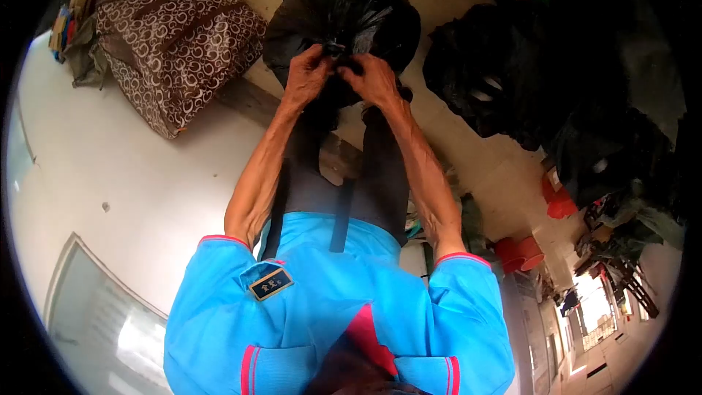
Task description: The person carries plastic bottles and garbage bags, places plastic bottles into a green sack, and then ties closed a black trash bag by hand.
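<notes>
A full black plastic bag [351, 7] stands on the floor at the top centre, its gathered top between my two hands. My left hand [308, 77] is closed, its thumb and fingers pinching the bag's gathered top. Close beside it on the right, my right hand [371, 79] is closed on the same gathered plastic, fingers bent inward. The hands are a small gap apart. The exact shape of the plastic between the fingertips is too dark to make out.
A brown bag with white swirls [179, 51] lies at the upper left, near a white wall [161, 168]. More black bags [497, 73] are heaped on the right. Red containers [519, 254] stand at the lower right.
</notes>
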`<act>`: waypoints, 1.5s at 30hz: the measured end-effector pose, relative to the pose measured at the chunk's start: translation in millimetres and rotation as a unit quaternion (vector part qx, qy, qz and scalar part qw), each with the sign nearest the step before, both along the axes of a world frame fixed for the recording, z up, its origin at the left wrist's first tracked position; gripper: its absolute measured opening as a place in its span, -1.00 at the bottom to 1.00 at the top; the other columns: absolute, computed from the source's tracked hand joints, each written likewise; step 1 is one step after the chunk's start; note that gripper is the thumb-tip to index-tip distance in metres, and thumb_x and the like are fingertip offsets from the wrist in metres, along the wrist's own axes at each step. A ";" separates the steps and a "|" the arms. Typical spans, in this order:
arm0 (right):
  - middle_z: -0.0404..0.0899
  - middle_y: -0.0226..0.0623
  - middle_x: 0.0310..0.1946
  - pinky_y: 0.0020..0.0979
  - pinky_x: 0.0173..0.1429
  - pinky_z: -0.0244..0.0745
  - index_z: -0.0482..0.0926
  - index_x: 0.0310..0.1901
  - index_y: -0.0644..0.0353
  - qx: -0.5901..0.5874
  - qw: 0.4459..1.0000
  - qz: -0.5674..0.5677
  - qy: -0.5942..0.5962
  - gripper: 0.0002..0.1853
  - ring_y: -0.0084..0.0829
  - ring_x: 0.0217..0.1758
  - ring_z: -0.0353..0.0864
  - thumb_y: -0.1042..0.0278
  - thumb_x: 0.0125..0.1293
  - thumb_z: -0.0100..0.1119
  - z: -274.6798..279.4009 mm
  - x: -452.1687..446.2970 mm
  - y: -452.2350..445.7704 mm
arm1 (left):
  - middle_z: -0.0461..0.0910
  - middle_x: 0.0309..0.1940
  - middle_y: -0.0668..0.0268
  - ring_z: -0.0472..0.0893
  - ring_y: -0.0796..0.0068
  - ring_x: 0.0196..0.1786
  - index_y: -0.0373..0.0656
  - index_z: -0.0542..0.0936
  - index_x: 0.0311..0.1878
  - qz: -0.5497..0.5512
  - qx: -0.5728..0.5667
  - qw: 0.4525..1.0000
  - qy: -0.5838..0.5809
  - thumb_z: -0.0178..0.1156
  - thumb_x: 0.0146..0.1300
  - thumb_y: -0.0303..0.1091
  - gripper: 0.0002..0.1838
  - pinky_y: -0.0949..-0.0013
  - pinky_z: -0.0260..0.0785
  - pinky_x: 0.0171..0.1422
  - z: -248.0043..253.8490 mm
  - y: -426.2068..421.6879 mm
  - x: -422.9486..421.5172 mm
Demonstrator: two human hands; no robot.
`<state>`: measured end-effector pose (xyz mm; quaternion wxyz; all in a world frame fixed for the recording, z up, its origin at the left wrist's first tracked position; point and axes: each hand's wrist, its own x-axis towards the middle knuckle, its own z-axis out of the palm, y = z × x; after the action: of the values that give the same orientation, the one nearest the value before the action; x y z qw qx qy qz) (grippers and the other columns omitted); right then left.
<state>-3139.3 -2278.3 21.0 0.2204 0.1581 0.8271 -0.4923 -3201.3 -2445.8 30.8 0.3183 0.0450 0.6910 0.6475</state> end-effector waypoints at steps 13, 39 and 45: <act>0.57 -0.17 -0.40 -0.31 -0.33 0.46 0.68 -0.22 0.31 0.004 0.943 -0.226 0.246 -0.86 -0.27 -0.39 0.58 0.49 0.18 0.26 61.9 -73.8 17.5 | 0.68 -0.09 0.22 0.66 0.47 -0.09 -0.27 0.66 0.00 0.004 0.090 0.996 -0.012 0.17 0.38 -0.47 -0.80 0.43 0.60 -0.10 73.0 51.7 -102.5; 0.59 -0.27 -0.31 -0.48 -0.38 0.48 0.67 -0.16 0.31 0.113 0.878 -0.236 0.401 -0.81 -0.48 -0.45 0.60 0.40 0.24 0.30 -7.2 -101.9 62.1 | 0.65 -0.22 0.28 0.63 0.53 -0.17 -0.29 0.58 -0.03 -0.055 0.176 0.983 0.000 0.05 0.49 -0.24 -0.72 0.41 0.61 -0.13 -21.4 92.8 -124.4; 0.53 -0.34 -0.39 -0.49 -0.50 0.38 0.61 -0.27 0.38 0.056 0.870 -0.264 0.412 -0.90 -0.60 -0.51 0.53 0.50 0.32 0.23 -1.0 -106.9 70.1 | 0.63 -0.10 0.21 0.60 0.49 -0.11 -0.29 0.46 0.04 -0.042 0.142 0.989 -0.004 0.04 0.50 -0.21 -0.70 0.40 0.55 -0.18 -6.9 93.8 -113.4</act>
<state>-3246.1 -2208.2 20.0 -0.2879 0.1649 0.7964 -0.5057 -3314.6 -2352.0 23.8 0.3385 0.1161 0.5880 0.7254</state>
